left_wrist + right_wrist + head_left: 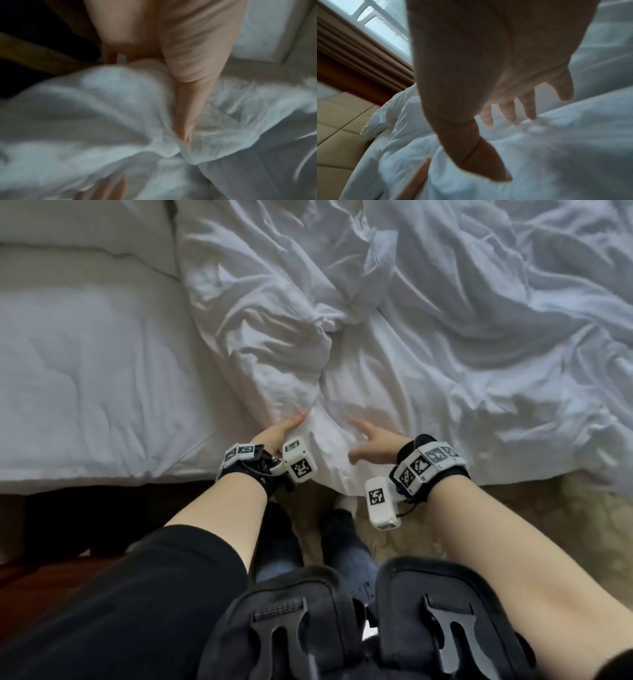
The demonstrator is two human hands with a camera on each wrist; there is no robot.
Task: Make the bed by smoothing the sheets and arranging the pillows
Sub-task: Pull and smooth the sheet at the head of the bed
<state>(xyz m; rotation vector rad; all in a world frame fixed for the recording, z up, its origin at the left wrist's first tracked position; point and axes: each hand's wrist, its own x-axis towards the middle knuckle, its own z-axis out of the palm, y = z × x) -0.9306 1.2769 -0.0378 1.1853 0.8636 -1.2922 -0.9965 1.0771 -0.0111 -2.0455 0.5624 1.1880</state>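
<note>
Left hand (pixel 279 433) grips the crumpled duvet (pixel 376 344) at the mattress (pixel 85 364) edge, right hand (pixel 373 441) spread wide beside it; next, probably pull flat.

Soft, dim daylight falls across the white duvet (pixel 428 320), folds casting gentle grey shadows. The head view is fairly sharp, bending at its edges. Both wrist views are dark and smeared by motion blur. A bright window (pixel 385 24) backlights the right hand (pixel 488 67), leaving it shadowed.
</note>
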